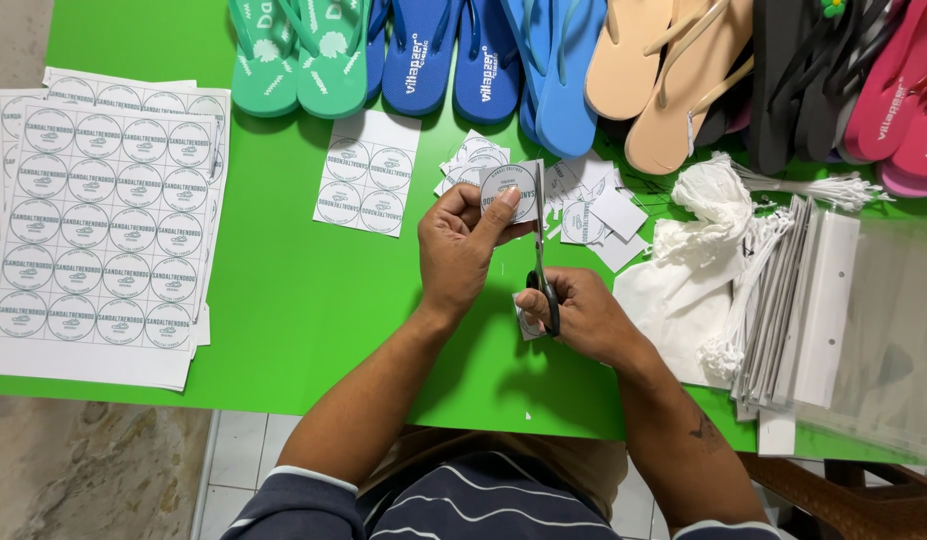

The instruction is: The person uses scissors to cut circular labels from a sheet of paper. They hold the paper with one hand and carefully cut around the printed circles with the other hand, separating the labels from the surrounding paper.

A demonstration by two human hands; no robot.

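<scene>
Above the green table [313, 300], the left hand [461, 245] pinches a round white label [510, 190] while the right hand [573, 315] grips scissors [541, 250] cutting its edge. Label sheets [103, 230] lie far left of the label, a four-label piece [368, 175] just left, cut scraps [593, 210] right, clear bags [873, 330] far right; bare table lies below.

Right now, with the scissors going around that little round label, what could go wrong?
1. The left hand pinches the round label close beside the scissors blades, so the thumb could get nicked.
2. The cut runs near the printed ring; a slip by the right hand might clip into the design.
3. Cut pieces lie loose on the green table, close to the flip-flops, and could scatter or get mixed with scraps.
</scene>
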